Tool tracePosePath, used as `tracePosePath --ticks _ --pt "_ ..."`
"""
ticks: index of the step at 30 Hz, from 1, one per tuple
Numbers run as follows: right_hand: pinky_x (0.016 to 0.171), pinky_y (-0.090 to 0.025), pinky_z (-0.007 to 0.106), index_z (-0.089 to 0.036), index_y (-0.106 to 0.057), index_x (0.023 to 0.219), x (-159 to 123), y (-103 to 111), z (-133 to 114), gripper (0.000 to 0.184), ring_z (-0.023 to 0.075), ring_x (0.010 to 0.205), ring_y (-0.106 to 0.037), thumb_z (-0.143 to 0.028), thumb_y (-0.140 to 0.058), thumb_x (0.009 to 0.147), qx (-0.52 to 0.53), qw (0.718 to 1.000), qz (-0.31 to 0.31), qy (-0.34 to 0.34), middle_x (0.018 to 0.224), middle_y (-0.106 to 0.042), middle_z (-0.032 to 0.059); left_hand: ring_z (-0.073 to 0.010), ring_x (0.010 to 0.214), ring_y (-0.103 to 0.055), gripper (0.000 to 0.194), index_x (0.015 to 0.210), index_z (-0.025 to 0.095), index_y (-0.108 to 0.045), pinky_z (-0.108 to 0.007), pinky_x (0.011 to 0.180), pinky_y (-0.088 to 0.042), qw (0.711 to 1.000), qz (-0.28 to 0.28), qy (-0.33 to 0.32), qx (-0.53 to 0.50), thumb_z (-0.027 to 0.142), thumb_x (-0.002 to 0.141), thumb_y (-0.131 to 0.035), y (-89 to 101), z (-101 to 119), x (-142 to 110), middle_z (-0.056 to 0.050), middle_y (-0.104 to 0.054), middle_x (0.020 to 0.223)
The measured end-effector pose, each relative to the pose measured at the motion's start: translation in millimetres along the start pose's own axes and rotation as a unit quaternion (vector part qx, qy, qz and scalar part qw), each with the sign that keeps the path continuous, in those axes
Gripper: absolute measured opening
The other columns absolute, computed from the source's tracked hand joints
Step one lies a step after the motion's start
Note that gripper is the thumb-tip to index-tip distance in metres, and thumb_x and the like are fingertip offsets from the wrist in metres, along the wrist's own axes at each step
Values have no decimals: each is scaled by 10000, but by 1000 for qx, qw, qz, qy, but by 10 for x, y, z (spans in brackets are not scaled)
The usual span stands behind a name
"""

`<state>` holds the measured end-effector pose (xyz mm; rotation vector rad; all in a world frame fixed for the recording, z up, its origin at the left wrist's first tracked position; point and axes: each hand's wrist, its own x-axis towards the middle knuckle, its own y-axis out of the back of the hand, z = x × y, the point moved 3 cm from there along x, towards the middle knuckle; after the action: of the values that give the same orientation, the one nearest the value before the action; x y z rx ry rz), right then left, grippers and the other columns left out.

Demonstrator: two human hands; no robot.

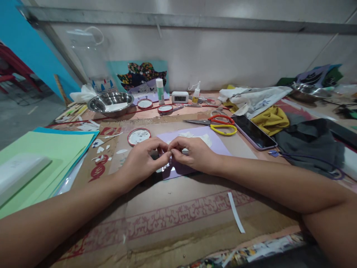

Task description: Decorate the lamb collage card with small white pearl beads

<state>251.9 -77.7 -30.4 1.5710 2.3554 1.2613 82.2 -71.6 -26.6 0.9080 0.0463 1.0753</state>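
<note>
My left hand (150, 158) and my right hand (193, 152) meet over a sheet of purple paper (178, 172). Thumbs and forefingers of both are pinched together at one spot; whatever lies between them is too small to make out. Behind my right hand a pale white cut-out shape (205, 139) shows on the purple paper, partly covered by the hand. Small shiny bits lie on the paper just under my fingertips. A red-rimmed round lid (138, 137) holding little silvery pieces sits just beyond my left hand.
Scissors (220, 124) with red and yellow handles lie beyond the paper, beside a phone (253, 132). Green paper sheets (64, 149) are stacked at left. A steel bowl (111, 102), a glue stick (160, 91), a small clock (180, 97) and a glue bottle (196, 93) line the back.
</note>
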Motion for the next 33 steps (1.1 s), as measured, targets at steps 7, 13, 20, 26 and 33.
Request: tracePosePath --ticks 7,13,20,26,33 --pt "714 -515 241 -162 -640 955 11 20 -6 151 118 741 -655 -157 -515 871 108 994 5 2 826 -703 15 -151 793 -628 157 882 202 -694 -265 756 -487 1000 -2 6 9 313 917 -589 49 -29 15 2 -706 846" --pt "644 -516 236 -158 -643 927 16 -23 69 114 113 665 -648 -257 -588 911 218 974 2 -65 736 -684 -2 -167 827 -642 193 924 215 -698 -288 783 -503 1000 -11 -1 -1 348 943 -560 49 -40 15 -9 -716 880" --pt "645 -519 239 -155 -628 921 29 -29 67 117 105 626 -646 -261 -580 916 246 966 -6 -78 709 -676 -13 -176 889 -642 231 960 206 -697 -296 818 -496 1000 -20 -2 -12 341 974 -511 44 -80 0 -23 -713 938" --pt "649 -504 237 -163 -618 931 22 -6 51 118 109 642 -650 -266 -560 929 197 977 -18 -77 723 -682 -13 -178 853 -632 240 925 212 -690 -299 798 -503 999 -29 6 -23 363 972 -509 39 -66 5 -24 -701 902" --pt "659 -463 225 -169 -611 926 26 32 2 117 112 669 -622 -250 -528 936 81 996 -16 -29 746 -690 -3 -161 804 -619 263 911 200 -690 -274 761 -493 999 -32 5 -1 383 968 -512 29 -78 15 -11 -691 859"
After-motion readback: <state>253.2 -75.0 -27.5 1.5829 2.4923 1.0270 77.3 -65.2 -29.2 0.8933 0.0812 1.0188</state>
